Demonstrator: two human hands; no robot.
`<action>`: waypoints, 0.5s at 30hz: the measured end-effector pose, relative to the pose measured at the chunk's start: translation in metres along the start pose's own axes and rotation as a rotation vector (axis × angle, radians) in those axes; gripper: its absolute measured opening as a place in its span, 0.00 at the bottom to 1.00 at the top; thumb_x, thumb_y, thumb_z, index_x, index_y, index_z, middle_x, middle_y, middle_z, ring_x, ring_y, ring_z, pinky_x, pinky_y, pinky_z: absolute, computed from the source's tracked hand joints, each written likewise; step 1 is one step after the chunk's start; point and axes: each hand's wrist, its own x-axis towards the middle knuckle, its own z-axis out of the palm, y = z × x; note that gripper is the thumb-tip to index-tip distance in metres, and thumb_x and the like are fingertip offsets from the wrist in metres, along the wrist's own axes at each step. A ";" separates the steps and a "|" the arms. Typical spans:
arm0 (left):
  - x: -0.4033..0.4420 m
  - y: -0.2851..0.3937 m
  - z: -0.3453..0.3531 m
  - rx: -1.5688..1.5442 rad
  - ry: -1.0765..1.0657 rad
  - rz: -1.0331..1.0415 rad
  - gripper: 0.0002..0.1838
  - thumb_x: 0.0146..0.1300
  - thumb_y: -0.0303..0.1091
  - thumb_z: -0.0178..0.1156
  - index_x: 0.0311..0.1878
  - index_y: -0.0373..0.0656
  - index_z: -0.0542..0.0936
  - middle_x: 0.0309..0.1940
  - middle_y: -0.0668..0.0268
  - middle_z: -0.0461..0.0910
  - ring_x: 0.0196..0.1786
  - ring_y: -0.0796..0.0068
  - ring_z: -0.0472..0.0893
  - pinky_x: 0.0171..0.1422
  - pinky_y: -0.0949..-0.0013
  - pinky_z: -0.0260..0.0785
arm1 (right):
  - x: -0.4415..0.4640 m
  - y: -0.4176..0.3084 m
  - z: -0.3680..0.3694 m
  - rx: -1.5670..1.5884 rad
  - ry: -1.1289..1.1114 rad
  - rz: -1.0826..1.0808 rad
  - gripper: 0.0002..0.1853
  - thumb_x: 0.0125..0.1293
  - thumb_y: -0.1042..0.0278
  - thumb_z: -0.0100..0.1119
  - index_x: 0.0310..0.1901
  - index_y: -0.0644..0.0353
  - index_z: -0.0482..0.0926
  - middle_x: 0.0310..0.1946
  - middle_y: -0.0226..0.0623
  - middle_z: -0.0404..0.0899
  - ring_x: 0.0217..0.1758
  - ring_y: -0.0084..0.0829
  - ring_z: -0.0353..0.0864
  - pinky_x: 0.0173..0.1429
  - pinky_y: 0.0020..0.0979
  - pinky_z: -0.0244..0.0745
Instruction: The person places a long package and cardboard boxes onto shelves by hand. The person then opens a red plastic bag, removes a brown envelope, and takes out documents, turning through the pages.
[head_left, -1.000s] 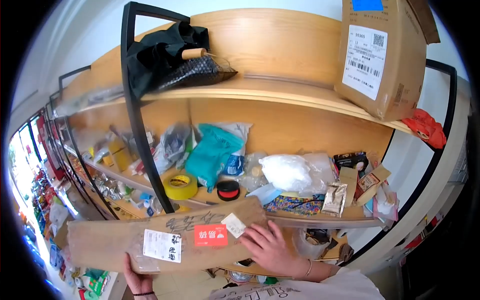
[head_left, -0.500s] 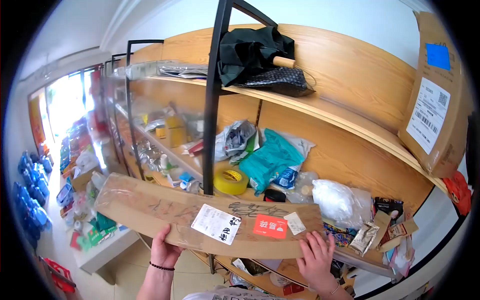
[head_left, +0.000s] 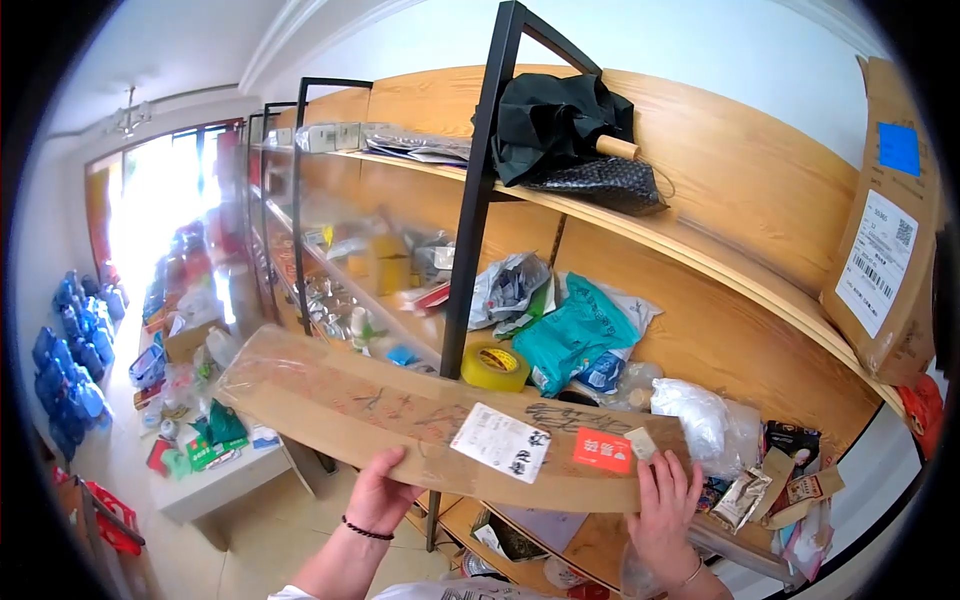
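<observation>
A long, flat cardboard box (head_left: 390, 408) with a white label, a red sticker and black handwriting is held level in front of me. My left hand (head_left: 383, 492) grips its lower edge left of the white label, fingers hidden beneath. At the right end, my right hand (head_left: 664, 512) lies on the box's face, fingers pointing up beside the small pale sticker. Just behind the box, a roll of yellow tape (head_left: 494, 367) and a teal bag (head_left: 578, 335) rest on the middle shelf.
A black post (head_left: 482, 190) divides the shelving. A black cloth bundle (head_left: 562, 125) and a tall carton (head_left: 885, 225) occupy the top shelf. White plastic (head_left: 690, 415) lies at right. Left stand a cluttered white table (head_left: 235, 490) and several blue bottles (head_left: 70, 375).
The view has turned left, bringing in the doorway, white table and floor. Both hands still hold the box, which now slopes down to the right; my left hand shows more fully.
</observation>
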 end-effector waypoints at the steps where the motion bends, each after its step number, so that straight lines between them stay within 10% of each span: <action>1: 0.000 -0.003 0.008 0.003 -0.013 -0.017 0.23 0.58 0.33 0.56 0.57 0.39 0.66 0.52 0.60 0.74 0.54 0.64 0.75 0.56 0.59 0.71 | 0.001 0.005 0.005 0.019 0.003 0.001 0.33 0.39 0.73 0.62 0.54 0.63 0.69 0.54 0.48 0.68 0.61 0.47 0.65 0.66 0.58 0.50; 8: 0.001 -0.005 0.014 0.148 -0.291 0.045 0.32 0.58 0.41 0.64 0.61 0.37 0.63 0.56 0.59 0.71 0.59 0.64 0.72 0.63 0.58 0.65 | 0.016 0.032 0.002 0.036 0.143 -0.040 0.22 0.46 0.75 0.55 0.48 0.61 0.76 0.48 0.43 0.76 0.52 0.43 0.74 0.58 0.45 0.66; 11: -0.008 -0.002 -0.001 1.009 -0.223 0.259 0.25 0.47 0.35 0.72 0.48 0.36 0.76 0.42 0.61 0.80 0.45 0.63 0.79 0.50 0.64 0.72 | 0.025 0.040 -0.005 0.033 0.163 -0.007 0.21 0.45 0.77 0.54 0.46 0.61 0.78 0.47 0.42 0.77 0.52 0.41 0.75 0.58 0.44 0.67; 15: -0.026 0.004 0.018 1.700 -0.481 1.551 0.18 0.42 0.29 0.71 0.38 0.40 0.77 0.41 0.59 0.78 0.45 0.60 0.76 0.50 0.60 0.67 | 0.017 0.052 -0.020 -0.024 0.190 0.018 0.20 0.45 0.76 0.55 0.45 0.57 0.79 0.44 0.37 0.78 0.50 0.36 0.77 0.57 0.39 0.68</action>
